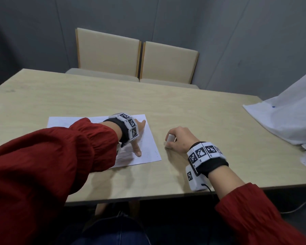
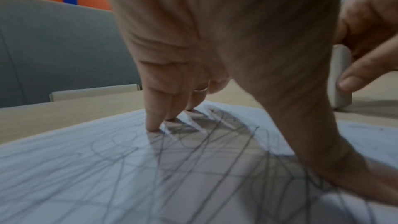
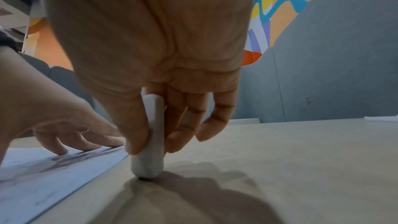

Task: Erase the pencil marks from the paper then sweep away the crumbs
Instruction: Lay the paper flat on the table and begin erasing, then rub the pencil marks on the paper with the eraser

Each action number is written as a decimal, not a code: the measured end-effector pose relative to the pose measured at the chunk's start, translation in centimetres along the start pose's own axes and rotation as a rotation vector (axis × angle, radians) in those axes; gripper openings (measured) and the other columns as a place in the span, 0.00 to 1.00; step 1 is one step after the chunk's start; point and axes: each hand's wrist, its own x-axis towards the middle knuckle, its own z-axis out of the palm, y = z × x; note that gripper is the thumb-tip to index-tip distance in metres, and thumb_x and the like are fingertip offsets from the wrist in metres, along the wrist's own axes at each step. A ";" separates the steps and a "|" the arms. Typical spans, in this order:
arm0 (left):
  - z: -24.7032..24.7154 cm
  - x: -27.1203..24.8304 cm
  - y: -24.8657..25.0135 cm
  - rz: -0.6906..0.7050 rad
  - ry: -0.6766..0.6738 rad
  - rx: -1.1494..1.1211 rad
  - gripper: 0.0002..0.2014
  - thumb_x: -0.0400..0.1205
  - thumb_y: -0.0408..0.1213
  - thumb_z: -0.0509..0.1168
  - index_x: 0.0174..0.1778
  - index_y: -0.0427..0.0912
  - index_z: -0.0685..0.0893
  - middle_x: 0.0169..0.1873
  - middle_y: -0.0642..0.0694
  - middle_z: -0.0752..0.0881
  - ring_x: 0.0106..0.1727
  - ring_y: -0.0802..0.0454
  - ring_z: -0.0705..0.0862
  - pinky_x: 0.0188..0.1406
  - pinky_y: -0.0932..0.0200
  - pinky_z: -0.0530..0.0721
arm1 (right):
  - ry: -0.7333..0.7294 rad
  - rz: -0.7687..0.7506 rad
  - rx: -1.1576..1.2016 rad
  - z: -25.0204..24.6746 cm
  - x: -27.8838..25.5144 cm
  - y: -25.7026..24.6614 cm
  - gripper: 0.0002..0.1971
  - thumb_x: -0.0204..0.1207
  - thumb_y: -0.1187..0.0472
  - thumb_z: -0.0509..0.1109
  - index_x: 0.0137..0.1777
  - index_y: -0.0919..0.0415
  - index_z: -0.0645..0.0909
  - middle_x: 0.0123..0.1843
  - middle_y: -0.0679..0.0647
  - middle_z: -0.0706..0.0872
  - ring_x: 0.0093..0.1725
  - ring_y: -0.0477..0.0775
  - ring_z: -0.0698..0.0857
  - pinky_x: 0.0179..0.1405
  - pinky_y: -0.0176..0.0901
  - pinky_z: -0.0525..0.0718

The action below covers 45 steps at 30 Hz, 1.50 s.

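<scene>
A white sheet of paper (image 1: 149,147) with grey pencil scribbles (image 2: 193,159) lies on the wooden table. My left hand (image 1: 139,137) is spread on the paper, its straight fingertips (image 2: 154,125) and thumb pressing it down. To the right of the sheet, my right hand (image 1: 179,138) pinches a white eraser (image 3: 151,142) between thumb and fingers. The eraser (image 1: 170,138) stands upright with its lower end touching the bare table, just off the paper's right edge (image 3: 103,169). The eraser (image 2: 341,77) also shows at the right of the left wrist view.
The light wooden table (image 1: 184,106) stretches ahead. A white cloth or sheet (image 1: 290,121) lies over its right edge. Two beige chairs (image 1: 136,57) stand at the far side against a grey wall. A cable (image 1: 298,206) hangs below the front right edge.
</scene>
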 end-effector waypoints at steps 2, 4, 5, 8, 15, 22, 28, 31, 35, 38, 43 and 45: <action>0.1 0.0 0.0 -0.009 0.000 0.004 0.75 0.57 0.66 0.80 0.85 0.40 0.36 0.82 0.39 0.63 0.81 0.39 0.65 0.76 0.40 0.68 | -0.020 0.010 0.035 0.0 -0.3 -0.8 0.08 0.74 0.62 0.71 0.52 0.58 0.83 0.43 0.48 0.80 0.46 0.51 0.79 0.42 0.38 0.75; 0.2 0.0 -0.2 -0.004 0.005 -0.004 0.73 0.58 0.66 0.79 0.85 0.41 0.37 0.82 0.39 0.62 0.81 0.39 0.65 0.77 0.40 0.68 | -0.055 0.040 0.073 0.1 -0.7 -1.9 0.11 0.72 0.63 0.73 0.54 0.61 0.83 0.43 0.48 0.78 0.47 0.51 0.78 0.42 0.37 0.74; 0.3 0.0 -0.4 0.004 0.017 -0.019 0.72 0.58 0.67 0.79 0.85 0.41 0.39 0.82 0.39 0.63 0.81 0.39 0.65 0.76 0.40 0.68 | -0.079 0.055 0.088 0.2 -0.6 -2.5 0.12 0.71 0.64 0.74 0.54 0.62 0.84 0.44 0.50 0.80 0.46 0.52 0.79 0.42 0.38 0.77; 0.4 -0.2 -1.4 0.031 0.082 -0.085 0.68 0.59 0.66 0.80 0.85 0.43 0.47 0.79 0.41 0.69 0.78 0.39 0.70 0.73 0.41 0.72 | -0.149 0.112 0.147 0.8 -0.1 -4.0 0.17 0.65 0.68 0.75 0.55 0.64 0.83 0.43 0.56 0.88 0.43 0.57 0.86 0.47 0.47 0.88; 0.5 -0.7 -2.7 0.094 0.403 -0.336 0.29 0.68 0.32 0.78 0.66 0.44 0.81 0.51 0.43 0.87 0.58 0.41 0.85 0.44 0.58 0.77 | -0.270 0.156 0.343 1.4 0.2 -4.9 0.17 0.71 0.68 0.75 0.56 0.79 0.79 0.44 0.69 0.89 0.33 0.57 0.80 0.38 0.50 0.81; -5.1 -3.4 -2.8 0.069 0.857 -0.657 0.34 0.80 0.29 0.65 0.83 0.43 0.62 0.65 0.31 0.81 0.65 0.31 0.79 0.58 0.50 0.76 | -0.086 0.112 0.596 -1.3 0.6 -5.6 0.43 0.74 0.66 0.76 0.83 0.61 0.54 0.46 0.57 0.81 0.29 0.48 0.82 0.22 0.36 0.75; -10.9 -7.1 -2.5 0.153 1.241 -1.012 0.31 0.76 0.34 0.71 0.76 0.48 0.70 0.59 0.46 0.85 0.60 0.41 0.83 0.60 0.53 0.81 | -0.056 -0.014 0.818 -5.5 0.6 -8.2 0.45 0.74 0.67 0.76 0.84 0.49 0.53 0.43 0.55 0.84 0.32 0.48 0.81 0.30 0.41 0.75; -12.3 -8.4 -2.6 0.200 1.322 -1.078 0.37 0.78 0.34 0.69 0.81 0.56 0.59 0.53 0.49 0.84 0.48 0.45 0.87 0.52 0.52 0.85 | -0.080 -0.069 0.825 -7.0 0.7 -9.0 0.37 0.73 0.67 0.76 0.78 0.48 0.65 0.43 0.55 0.86 0.31 0.48 0.81 0.30 0.41 0.76; -12.7 -9.6 -3.0 0.258 1.374 -1.014 0.41 0.78 0.30 0.65 0.81 0.66 0.53 0.42 0.50 0.79 0.27 0.41 0.79 0.36 0.48 0.87 | -0.042 -0.060 0.774 -8.1 0.4 -9.3 0.25 0.73 0.65 0.76 0.69 0.54 0.75 0.43 0.53 0.86 0.32 0.47 0.81 0.29 0.39 0.78; -12.6 -9.5 -3.7 0.276 1.379 -1.021 0.29 0.77 0.34 0.70 0.71 0.62 0.71 0.57 0.52 0.82 0.36 0.47 0.86 0.44 0.44 0.89 | 0.055 -0.006 0.759 -8.8 0.8 -8.7 0.16 0.75 0.65 0.74 0.62 0.61 0.81 0.39 0.51 0.83 0.30 0.46 0.79 0.27 0.37 0.75; -12.4 -9.8 -5.1 0.192 1.319 -0.979 0.20 0.72 0.48 0.79 0.58 0.47 0.86 0.65 0.45 0.76 0.66 0.51 0.80 0.63 0.63 0.79 | 0.304 0.050 0.587 -11.2 1.8 -7.1 0.08 0.74 0.64 0.76 0.38 0.56 0.79 0.33 0.53 0.82 0.31 0.50 0.81 0.26 0.39 0.74; -12.2 -10.1 -5.8 0.095 1.259 -0.831 0.16 0.71 0.50 0.79 0.50 0.47 0.89 0.69 0.47 0.75 0.72 0.52 0.73 0.68 0.66 0.67 | 0.394 0.061 0.508 -12.5 2.2 -6.4 0.11 0.71 0.62 0.77 0.34 0.54 0.78 0.31 0.53 0.83 0.33 0.51 0.83 0.25 0.39 0.75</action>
